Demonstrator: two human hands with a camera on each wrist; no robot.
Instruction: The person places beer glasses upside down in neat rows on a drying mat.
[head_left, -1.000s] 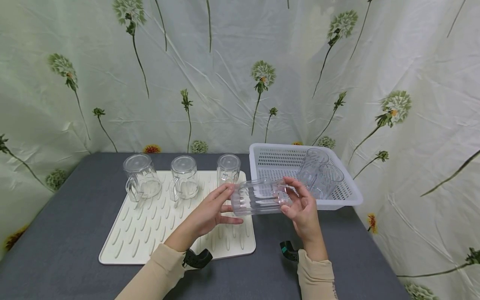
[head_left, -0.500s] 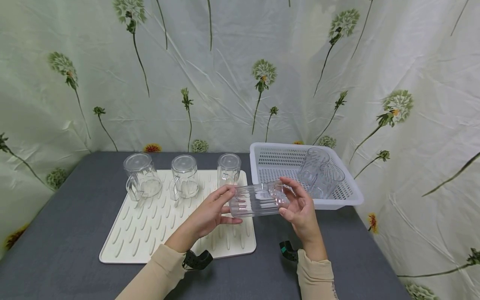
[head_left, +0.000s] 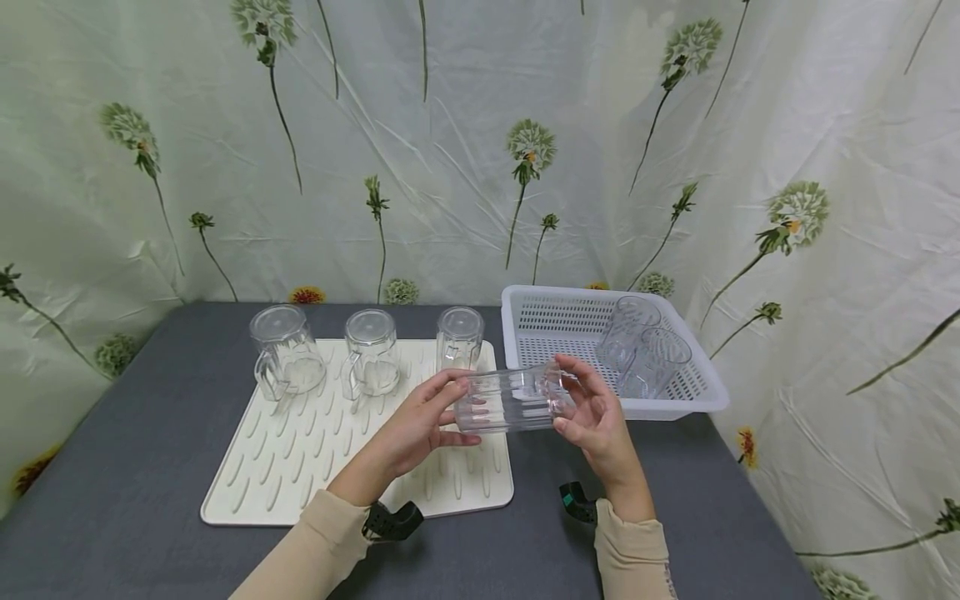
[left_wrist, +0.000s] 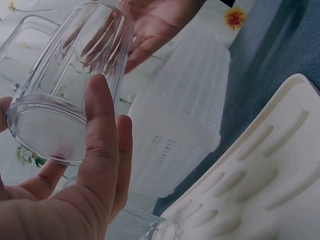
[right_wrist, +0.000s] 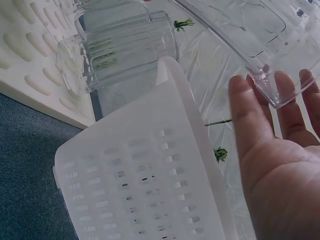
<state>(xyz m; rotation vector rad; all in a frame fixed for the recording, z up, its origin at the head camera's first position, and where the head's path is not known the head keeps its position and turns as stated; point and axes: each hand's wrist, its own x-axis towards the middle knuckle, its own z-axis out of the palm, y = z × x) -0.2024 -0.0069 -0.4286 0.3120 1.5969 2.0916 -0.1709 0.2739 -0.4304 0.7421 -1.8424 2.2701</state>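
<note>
A clear glass mug (head_left: 506,402) lies sideways in the air between both hands, over the right part of the white drying mat (head_left: 258,492). My left hand (head_left: 416,425) grips its base end, and my right hand (head_left: 602,421) holds the rim end with thumb and fingers. The mug's handle (left_wrist: 35,22) shows in the left wrist view, on the side away from the palm. Three clear mugs, a left one (head_left: 292,358), a middle one (head_left: 372,358) and a right one (head_left: 460,333), stand upside down along the mat's back edge.
A white perforated basket (head_left: 517,293) stands at the back right, just beyond the right hand. Two clear glasses, one farther (head_left: 626,325) and one nearer (head_left: 654,362), lean in its right half. Behind the dark table (head_left: 112,450) hangs a flower-print curtain (head_left: 465,125).
The held mug has shifted slightly left and turned a little between the hands. The right hand has moved slightly left with it; the mugs on the mat and the basket stay put.
</note>
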